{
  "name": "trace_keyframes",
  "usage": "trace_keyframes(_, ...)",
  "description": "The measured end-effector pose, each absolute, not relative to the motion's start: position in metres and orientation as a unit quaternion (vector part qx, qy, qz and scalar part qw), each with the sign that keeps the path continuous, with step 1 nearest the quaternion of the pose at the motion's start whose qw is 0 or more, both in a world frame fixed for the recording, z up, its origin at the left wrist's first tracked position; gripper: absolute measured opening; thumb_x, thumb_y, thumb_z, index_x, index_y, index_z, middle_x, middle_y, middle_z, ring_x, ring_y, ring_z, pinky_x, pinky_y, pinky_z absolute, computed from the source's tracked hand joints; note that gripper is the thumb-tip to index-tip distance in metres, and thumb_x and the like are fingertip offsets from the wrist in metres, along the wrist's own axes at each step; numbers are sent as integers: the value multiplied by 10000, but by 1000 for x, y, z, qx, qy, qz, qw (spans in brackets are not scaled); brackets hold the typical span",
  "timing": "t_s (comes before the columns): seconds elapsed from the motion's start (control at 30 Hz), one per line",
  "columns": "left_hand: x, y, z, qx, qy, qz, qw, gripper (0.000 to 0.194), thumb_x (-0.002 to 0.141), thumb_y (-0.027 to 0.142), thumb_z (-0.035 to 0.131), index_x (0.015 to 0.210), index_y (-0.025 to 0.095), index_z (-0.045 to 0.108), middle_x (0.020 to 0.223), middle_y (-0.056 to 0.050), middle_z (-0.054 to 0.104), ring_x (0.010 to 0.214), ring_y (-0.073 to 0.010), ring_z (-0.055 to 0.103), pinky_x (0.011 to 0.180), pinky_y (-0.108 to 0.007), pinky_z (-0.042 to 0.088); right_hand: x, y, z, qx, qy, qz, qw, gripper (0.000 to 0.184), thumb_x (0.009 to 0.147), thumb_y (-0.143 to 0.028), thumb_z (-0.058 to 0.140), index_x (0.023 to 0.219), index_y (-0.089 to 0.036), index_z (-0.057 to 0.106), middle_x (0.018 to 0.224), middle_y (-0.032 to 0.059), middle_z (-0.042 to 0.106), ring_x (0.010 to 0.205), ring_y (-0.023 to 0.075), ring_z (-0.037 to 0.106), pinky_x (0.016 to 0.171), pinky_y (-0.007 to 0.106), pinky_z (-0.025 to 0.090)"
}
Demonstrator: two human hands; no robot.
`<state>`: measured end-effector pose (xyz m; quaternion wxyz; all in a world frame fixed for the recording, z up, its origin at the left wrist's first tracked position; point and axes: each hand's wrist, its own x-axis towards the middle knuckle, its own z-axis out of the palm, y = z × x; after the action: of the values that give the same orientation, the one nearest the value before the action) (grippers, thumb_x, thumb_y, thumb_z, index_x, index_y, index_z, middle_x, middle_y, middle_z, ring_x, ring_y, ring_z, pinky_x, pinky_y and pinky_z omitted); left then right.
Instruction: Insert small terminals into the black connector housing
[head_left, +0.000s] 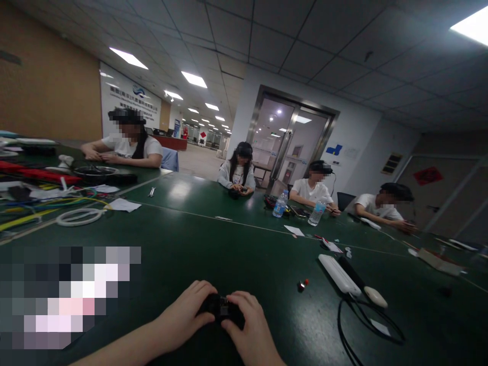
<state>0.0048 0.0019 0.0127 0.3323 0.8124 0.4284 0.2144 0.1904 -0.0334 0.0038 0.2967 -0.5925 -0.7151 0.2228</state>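
Note:
Close to the table's near edge, both of my hands hold a small black object [223, 308] with a dark metallic part at its middle. My left hand [186, 311] is closed on its left end, thumb below and fingers over the top. Around the right end, my right hand [247, 321] curls in the same way. My fingers cover much of the object, and its exact kind cannot be made out. To the right of my hands lies a small metallic piece with a red knob [303, 284].
A white power strip [339, 275], a looped black cable [341, 333] and a pale mouse-like item [375, 296] lie at right. Two water bottles [280, 204] stand farther back. Cables and a coiled white cord [80, 217] clutter the left. Several people sit around the green table [183, 239].

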Motion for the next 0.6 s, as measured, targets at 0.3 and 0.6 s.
trace_keyframes(0.3, 5, 3, 10, 816, 430, 216, 319, 287, 715, 206, 548, 999, 236, 511, 1041, -6, 521, 977, -191, 453, 857, -312, 362, 186, -37, 13, -597, -720, 201, 291, 298, 656, -158, 583, 924, -286, 612, 1007, 1, 560, 978, 191, 486, 855, 315, 359)
trace_keyframes(0.6, 4, 3, 7, 816, 422, 222, 327, 362, 714, 225, 546, 1072, 247, 499, 1084, -14, 523, 1015, -198, 457, 895, -324, 357, 187, -33, 13, -604, -721, 219, 260, 353, 635, -142, 570, 956, -288, 595, 1044, 4, 552, 1000, 210, 480, 848, 329, 364)
